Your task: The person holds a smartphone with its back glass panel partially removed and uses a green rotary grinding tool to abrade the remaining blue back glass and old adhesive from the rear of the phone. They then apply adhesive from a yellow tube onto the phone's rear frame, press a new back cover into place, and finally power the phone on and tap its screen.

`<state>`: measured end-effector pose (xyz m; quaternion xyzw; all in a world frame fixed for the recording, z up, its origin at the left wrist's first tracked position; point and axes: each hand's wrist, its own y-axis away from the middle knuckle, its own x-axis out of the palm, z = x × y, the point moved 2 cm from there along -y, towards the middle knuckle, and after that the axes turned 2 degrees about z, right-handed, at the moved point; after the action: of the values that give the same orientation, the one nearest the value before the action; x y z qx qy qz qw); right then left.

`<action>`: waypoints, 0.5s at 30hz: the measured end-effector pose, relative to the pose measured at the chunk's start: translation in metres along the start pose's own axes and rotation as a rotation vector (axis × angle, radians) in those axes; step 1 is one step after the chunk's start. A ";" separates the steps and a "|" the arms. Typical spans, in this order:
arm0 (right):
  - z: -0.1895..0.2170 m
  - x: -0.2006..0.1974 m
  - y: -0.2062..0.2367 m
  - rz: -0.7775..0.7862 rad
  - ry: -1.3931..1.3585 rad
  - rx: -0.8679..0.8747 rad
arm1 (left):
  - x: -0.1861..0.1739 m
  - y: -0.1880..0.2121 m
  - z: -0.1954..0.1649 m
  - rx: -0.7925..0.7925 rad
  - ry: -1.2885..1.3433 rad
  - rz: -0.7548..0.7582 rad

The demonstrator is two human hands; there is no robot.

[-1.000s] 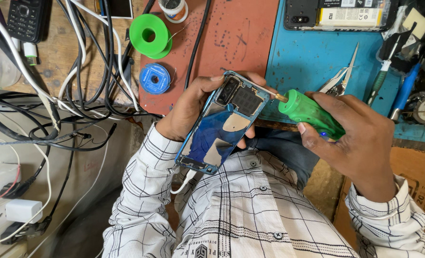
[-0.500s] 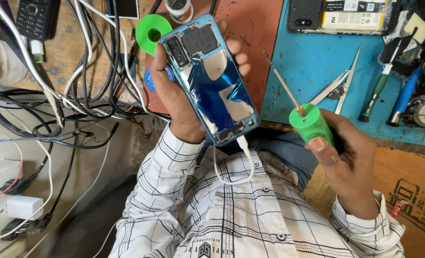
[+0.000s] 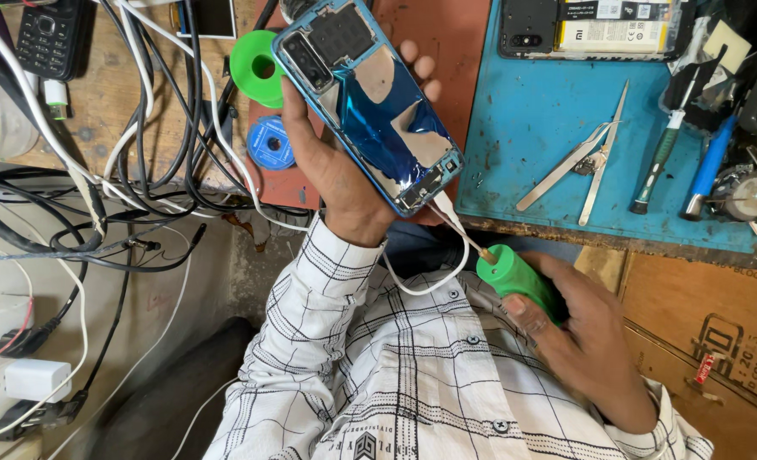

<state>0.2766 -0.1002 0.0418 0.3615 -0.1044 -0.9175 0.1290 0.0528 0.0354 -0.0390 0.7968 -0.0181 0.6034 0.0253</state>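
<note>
My left hand (image 3: 331, 166) grips an opened blue phone (image 3: 368, 100) with its back cover off, held upright over the desk edge, inner parts facing me. A white cable (image 3: 429, 274) is plugged into the phone's lower end and loops down over my checked shirt. My right hand (image 3: 587, 341) is closed around a green-handled screwdriver (image 3: 515, 277), low and near my chest. The screwdriver's metal tip points up toward the phone's bottom corner, close to the cable plug.
A blue mat (image 3: 566, 128) holds tweezers (image 3: 578, 158), small screwdrivers (image 3: 664, 158) and another opened phone (image 3: 591, 25). A red mat (image 3: 455, 51), green tape roll (image 3: 255, 68) and blue reel (image 3: 269, 140) lie behind. Tangled cables (image 3: 114, 162) and a keypad phone (image 3: 50, 38) sit left; a cardboard box (image 3: 702, 324) right.
My left hand lifted the phone from near my lap up over the desk and turned it upright. My right hand dropped the screwdriver lower, its tip now by the phone's bottom end.
</note>
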 end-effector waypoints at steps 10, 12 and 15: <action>0.007 0.009 0.005 0.044 -0.007 -0.033 | 0.007 0.003 -0.002 -0.052 0.105 0.250; 0.008 0.011 0.002 0.043 0.023 -0.021 | 0.005 0.003 0.000 -0.060 0.113 0.216; 0.011 0.014 -0.001 0.037 0.021 0.019 | 0.003 0.002 0.002 -0.045 0.089 0.190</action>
<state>0.2590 -0.1023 0.0408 0.3706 -0.1183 -0.9100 0.1435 0.0556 0.0330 -0.0371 0.7631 -0.1060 0.6374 -0.0132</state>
